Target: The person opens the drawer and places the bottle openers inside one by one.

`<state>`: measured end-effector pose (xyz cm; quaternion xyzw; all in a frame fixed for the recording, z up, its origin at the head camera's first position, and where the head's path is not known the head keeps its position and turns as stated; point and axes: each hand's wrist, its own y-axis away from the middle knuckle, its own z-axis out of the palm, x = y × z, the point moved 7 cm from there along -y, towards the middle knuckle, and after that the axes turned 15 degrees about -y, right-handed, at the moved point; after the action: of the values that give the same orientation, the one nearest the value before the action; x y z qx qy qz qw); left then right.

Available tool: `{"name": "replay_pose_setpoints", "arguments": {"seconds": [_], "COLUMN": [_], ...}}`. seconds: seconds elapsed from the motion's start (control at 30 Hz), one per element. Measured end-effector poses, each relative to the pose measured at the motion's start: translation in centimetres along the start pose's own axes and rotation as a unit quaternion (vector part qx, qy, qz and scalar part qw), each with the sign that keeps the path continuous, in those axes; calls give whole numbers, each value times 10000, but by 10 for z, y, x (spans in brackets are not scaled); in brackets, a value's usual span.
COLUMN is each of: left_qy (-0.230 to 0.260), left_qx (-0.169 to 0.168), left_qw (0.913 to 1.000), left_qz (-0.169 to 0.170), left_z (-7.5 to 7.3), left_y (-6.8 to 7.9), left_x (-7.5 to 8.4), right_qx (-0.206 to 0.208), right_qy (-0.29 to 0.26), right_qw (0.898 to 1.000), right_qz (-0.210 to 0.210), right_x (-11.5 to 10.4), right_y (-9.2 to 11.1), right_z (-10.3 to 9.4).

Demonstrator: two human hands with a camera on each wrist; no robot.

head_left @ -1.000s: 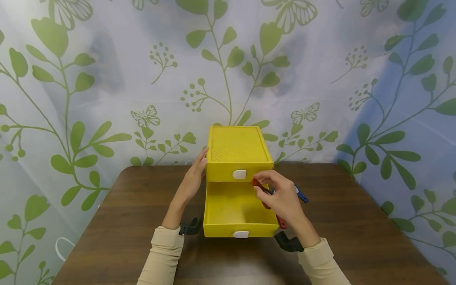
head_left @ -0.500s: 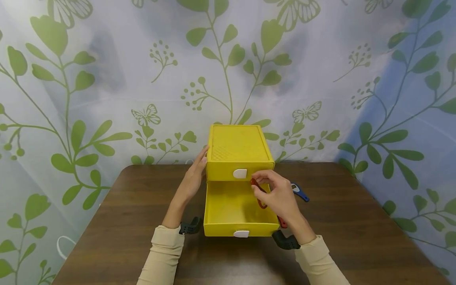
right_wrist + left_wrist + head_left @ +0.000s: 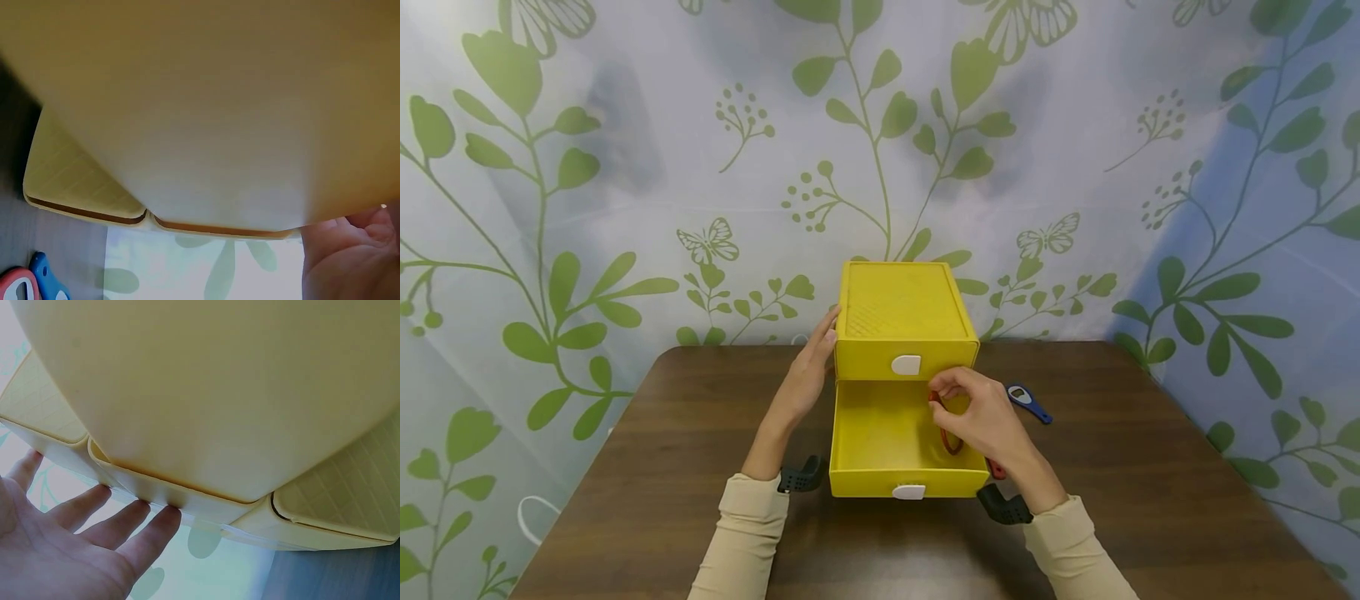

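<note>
A yellow two-tier drawer box [image 3: 906, 300] stands on the table, its lower drawer [image 3: 865, 484] pulled out and its upper drawer pushed in. My left hand [image 3: 801, 379] rests straight fingertips against the box's left side; the left wrist view shows those fingers [image 3: 159, 534] spread along the yellow wall. Over the right part of the lower drawer, my right hand [image 3: 988, 417] pinches a slim red item with a looped lower end [image 3: 952, 446]. Fingers cover its upper part. The drawer wall hides it in the right wrist view, where only part of the hand [image 3: 353, 259] shows.
Right of the box lies a blue item like a digital thermometer [image 3: 1033, 407]. A second red item [image 3: 997, 470] lies beside the drawer, mostly hidden by the drawer and hand. A patterned curtain [image 3: 737, 167] hangs behind the brown table [image 3: 685, 467].
My right hand has lowered slightly and the red item's looped end has dropped deeper into the lower drawer. More of the blue item shows now. My left hand has stayed in place.
</note>
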<state>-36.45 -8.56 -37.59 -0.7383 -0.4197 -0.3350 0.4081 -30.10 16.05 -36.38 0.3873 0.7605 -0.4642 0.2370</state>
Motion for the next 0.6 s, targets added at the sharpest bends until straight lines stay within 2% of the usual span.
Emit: {"name": "replay_pose_setpoints", "arguments": {"seconds": [0.37,0.6], "left_qy": [-22,15], "left_qx": [5,31], "left_qw": [10000,10000], "left_qz": [27,44], "left_z": [0,0], "left_y": [0,-1], "left_x": [0,-2], "right_qx": [31,133], "right_qy": [115,-23], "right_qw": [9999,9997], "right_qz": [-88,-195], "right_x": [-1,1], "right_y": [0,2], "right_z": [-2,-12]}}
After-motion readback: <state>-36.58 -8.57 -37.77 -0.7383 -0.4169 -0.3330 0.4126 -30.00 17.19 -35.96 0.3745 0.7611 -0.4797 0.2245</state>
